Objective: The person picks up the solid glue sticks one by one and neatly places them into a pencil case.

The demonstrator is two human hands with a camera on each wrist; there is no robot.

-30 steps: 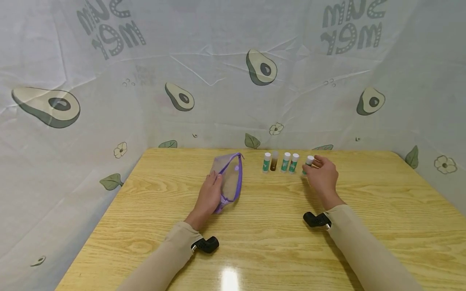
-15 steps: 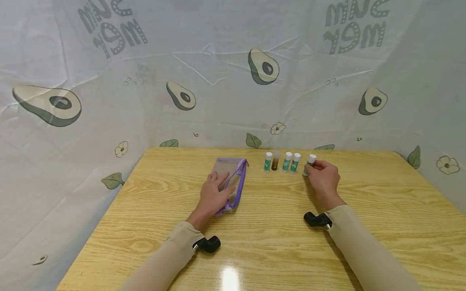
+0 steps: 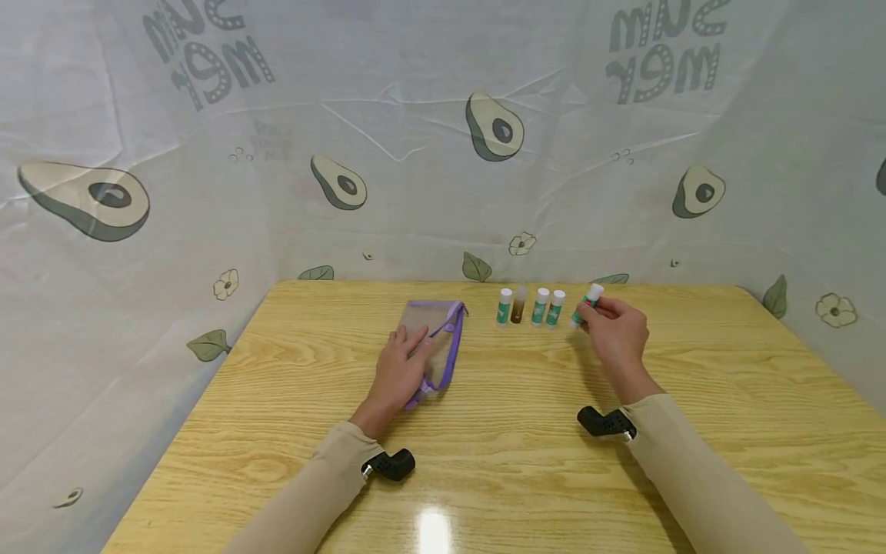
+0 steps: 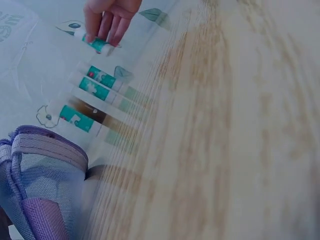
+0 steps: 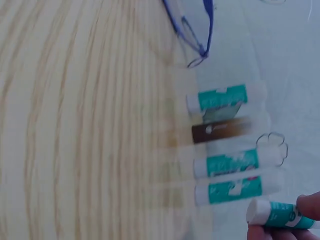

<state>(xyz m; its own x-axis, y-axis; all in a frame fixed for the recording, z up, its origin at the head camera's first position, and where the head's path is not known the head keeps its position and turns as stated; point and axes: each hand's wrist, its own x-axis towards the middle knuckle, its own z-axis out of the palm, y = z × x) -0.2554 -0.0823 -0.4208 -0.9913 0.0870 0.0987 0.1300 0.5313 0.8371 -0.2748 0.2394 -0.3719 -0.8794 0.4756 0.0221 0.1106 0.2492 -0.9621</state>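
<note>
My left hand (image 3: 400,373) rests with spread fingers on a see-through mesh pouch (image 3: 424,314) with purple trim and a zipper, lying on the table. In the left wrist view the pouch (image 4: 50,175) fills the lower left corner. To the right, my right hand (image 3: 618,336) pinches a small white-capped tube (image 3: 588,305) with a green label, shaped like a lip balm or glue stick. This tube (image 5: 282,214) tilts, its cap leaning right in the head view. Several tubes stand upright beside it: green-labelled ones (image 3: 540,308) and a brown one (image 3: 517,308) with a cloudy top.
The wooden table (image 3: 512,462) runs up to a pale cloth backdrop (image 3: 415,223) printed with avocados. The standing tubes are in a row near the table's back edge, between pouch and right hand. Black wrist-camera mounts (image 3: 391,465) sit at both cuffs.
The left hand has gone from gripping the raised, gaping pouch to lying on it, and the pouch has flattened. The right hand has taken hold of the end tube and tipped it.
</note>
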